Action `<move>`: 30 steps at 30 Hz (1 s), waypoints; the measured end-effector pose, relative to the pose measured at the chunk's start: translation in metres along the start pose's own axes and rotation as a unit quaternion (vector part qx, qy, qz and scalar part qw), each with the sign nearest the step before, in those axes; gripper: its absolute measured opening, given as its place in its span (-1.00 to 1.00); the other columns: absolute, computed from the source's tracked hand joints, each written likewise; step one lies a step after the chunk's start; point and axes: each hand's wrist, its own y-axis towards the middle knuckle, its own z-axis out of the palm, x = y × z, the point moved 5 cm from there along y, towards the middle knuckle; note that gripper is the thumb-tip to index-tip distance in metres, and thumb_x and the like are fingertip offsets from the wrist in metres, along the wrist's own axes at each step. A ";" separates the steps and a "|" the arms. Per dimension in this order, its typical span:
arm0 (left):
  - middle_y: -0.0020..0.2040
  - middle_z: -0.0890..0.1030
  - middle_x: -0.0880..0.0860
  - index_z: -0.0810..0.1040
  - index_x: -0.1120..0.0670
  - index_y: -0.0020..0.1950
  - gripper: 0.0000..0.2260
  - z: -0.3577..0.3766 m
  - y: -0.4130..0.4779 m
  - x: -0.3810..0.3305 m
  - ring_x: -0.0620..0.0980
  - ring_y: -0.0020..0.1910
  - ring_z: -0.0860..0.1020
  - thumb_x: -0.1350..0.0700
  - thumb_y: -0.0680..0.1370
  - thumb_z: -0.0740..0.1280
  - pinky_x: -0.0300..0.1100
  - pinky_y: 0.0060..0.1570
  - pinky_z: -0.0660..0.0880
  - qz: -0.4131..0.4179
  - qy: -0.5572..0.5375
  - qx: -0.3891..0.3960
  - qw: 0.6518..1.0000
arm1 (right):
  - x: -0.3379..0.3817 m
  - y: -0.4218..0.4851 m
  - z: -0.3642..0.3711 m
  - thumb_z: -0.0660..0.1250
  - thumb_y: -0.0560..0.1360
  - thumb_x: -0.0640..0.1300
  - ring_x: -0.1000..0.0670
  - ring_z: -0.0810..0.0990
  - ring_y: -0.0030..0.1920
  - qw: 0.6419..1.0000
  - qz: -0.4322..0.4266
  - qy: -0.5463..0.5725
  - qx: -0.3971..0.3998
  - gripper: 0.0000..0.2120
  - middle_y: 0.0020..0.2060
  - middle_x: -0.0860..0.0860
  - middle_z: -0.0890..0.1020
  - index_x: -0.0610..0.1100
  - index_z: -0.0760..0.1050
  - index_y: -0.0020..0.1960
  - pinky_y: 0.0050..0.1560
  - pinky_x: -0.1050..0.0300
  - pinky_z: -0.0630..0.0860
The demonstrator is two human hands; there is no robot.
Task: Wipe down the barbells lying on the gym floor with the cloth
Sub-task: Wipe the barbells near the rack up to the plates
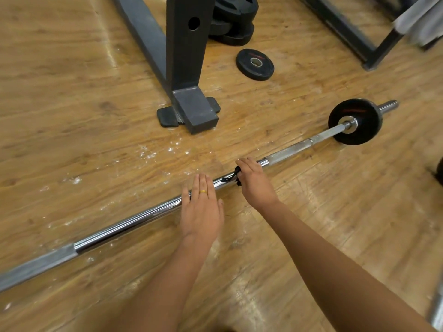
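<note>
- Worn wood-grain floor (pixel 72 116) with pale scuffs fills the view, and two bare forearms reach forward from the bottom edge.
- The left hand (pixel 201 212) lies palm down across the smooth chrome shaft of the barbell (pixel 124 224). Its fingers are straight and together, with a yellow ring (pixel 203 192) on one of them. Its grip is slack and holds nothing.
- The right hand (pixel 256 183), just beside it along the shaft, has its grip curled over the bar with a black cloth (pixel 236 174) bunched under the fingers. Only a small dark fold of the cloth shows; the palm hides the rest.
- The barbell lies on the floor on a diagonal. Its lower-left end is cut off by the edge, and the upper-right end carries a black plate (pixel 359 125).
- Beyond the bar stands a grey rack upright (pixel 187 56) on a rubber foot, its top cut off.
- Farther back, a small loose plate (pixel 254 64) lies flat, and a stack of plates (pixel 235 17) is partly hidden behind the upright.
- At the top right, a dark frame (pixel 347 27) carries something pale, too blurred to identify.
</note>
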 end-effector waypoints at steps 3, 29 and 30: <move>0.56 0.27 0.16 0.12 0.20 0.61 -0.36 -0.004 -0.002 -0.002 0.12 0.55 0.19 -0.13 0.63 0.11 0.07 0.52 0.09 -0.033 -0.023 -0.007 0.999 | -0.003 -0.001 0.000 0.10 0.69 -0.21 -0.07 0.12 0.58 1.000 -0.017 -0.008 0.008 -0.59 0.50 -0.08 0.35 -0.21 0.30 0.52 0.52 0.05 0.18; 0.64 -0.08 0.19 0.00 0.24 0.63 -0.35 0.040 -0.087 -0.025 0.09 0.63 -0.05 -0.08 0.63 0.04 0.07 0.56 0.03 0.206 0.014 -0.020 0.978 | -0.039 -0.093 0.004 0.18 0.64 -0.24 -0.15 0.22 0.55 0.995 -0.087 0.017 -0.038 -0.61 0.42 -0.12 0.46 -0.25 0.41 0.45 0.56 0.00 0.04; 0.64 -0.05 0.19 0.02 0.24 0.62 -0.34 0.040 -0.089 -0.026 0.09 0.63 -0.02 -0.07 0.62 0.07 0.07 0.55 0.04 0.211 0.016 -0.022 0.977 | -0.039 -0.095 0.003 0.19 0.63 -0.26 -0.16 0.20 0.56 0.996 -0.080 0.018 -0.044 -0.61 0.43 -0.12 0.46 -0.26 0.40 0.45 0.56 -0.03 0.05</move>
